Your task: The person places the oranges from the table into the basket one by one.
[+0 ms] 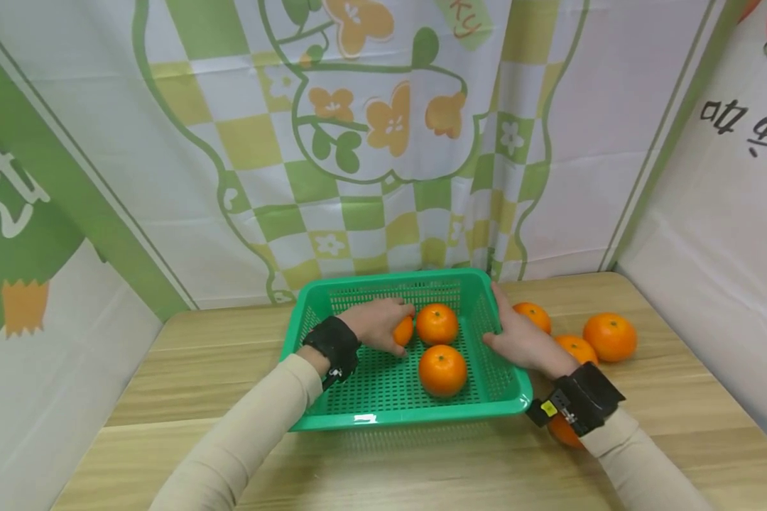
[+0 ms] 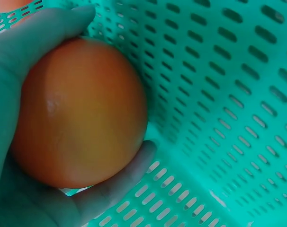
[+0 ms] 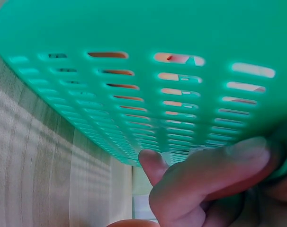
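Note:
A green slotted basket sits on the wooden table. Inside it my left hand curls its fingers round an orange, which fills the left wrist view against the basket floor. Two more oranges lie in the basket, one at the back and one nearer the front. My right hand grips the basket's right rim, thumb inside; the right wrist view shows its fingers curled against the outer wall.
Several loose oranges lie on the table to the basket's right: one by the rim, one behind my right wrist, one farthest right, one under my wristband. Printed cloth walls enclose the back and sides.

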`<act>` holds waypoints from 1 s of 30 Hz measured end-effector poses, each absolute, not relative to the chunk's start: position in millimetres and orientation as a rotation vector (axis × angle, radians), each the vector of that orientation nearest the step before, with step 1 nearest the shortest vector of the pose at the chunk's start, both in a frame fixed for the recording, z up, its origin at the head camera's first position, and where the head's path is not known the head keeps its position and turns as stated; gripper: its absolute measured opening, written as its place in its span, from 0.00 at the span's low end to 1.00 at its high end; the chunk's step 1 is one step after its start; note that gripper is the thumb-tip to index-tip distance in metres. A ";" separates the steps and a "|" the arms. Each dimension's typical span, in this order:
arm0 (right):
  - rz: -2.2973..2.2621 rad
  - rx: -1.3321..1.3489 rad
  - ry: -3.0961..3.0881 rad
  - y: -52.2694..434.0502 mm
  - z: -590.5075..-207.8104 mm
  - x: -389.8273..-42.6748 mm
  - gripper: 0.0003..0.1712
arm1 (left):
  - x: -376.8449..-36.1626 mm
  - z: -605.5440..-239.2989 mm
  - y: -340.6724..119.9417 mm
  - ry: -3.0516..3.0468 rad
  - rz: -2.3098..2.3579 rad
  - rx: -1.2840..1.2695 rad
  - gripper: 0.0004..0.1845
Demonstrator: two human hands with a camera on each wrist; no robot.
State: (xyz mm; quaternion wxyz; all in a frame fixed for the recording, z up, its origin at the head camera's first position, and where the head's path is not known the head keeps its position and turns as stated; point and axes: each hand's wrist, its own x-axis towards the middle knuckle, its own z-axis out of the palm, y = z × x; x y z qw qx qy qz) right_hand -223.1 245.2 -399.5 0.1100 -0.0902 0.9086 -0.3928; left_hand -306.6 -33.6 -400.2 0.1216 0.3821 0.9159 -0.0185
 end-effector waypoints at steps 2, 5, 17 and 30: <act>-1.147 -0.262 2.675 245.1 -399.0 -223.0 0.58 | -306.4 -401.0 -33.4 2.675 -0.059 1.111 0.43; -1.137 -0.266 2.684 245.1 -398.5 -223.1 0.58 | -306.4 -402.3 -33.3 2.683 -0.063 1.108 0.43; -1.129 -0.266 2.686 245.8 -400.7 -224.1 0.58 | -308.6 -406.8 -33.7 2.687 -0.031 1.127 0.44; -1.125 -0.251 2.686 245.8 -400.2 -224.1 0.58 | -305.8 -410.1 -33.6 2.771 -0.083 1.151 0.47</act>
